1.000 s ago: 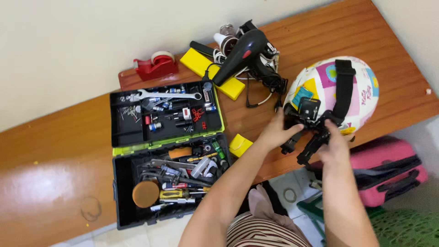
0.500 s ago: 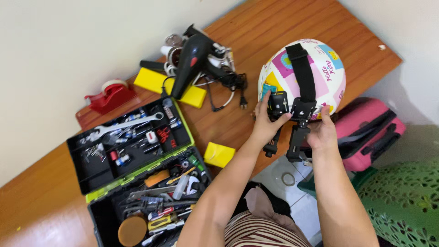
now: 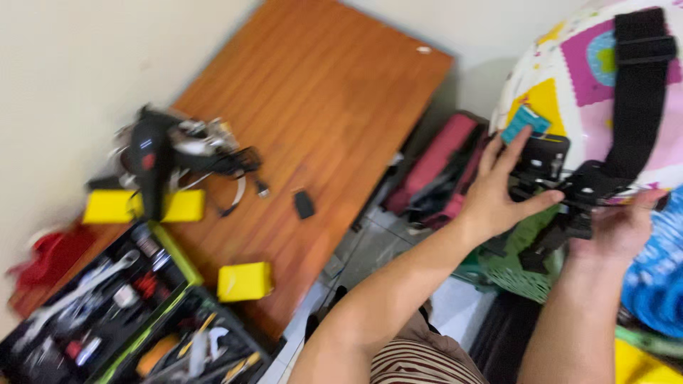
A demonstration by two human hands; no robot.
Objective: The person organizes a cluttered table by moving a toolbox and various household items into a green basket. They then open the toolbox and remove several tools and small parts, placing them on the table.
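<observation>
The patterned helmet (image 3: pixel 569 85) is held up off the worktop (image 3: pixel 313 114), with the black camera mount (image 3: pixel 562 188) at its front being fiddled with. The left hand (image 3: pixel 501 192) is spread open against the mount, while the right hand (image 3: pixel 619 231) is cupped loosely under it. A firmer grip is probably needed next.

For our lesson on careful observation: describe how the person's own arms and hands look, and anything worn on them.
Both forearms are bare, with no sleeves reaching them. The left hand and right hand wear no gloves; no rings, watch or bracelet can be made out, though the picture is blurred. Striped brown-and-white clothing shows below the arms.
</observation>
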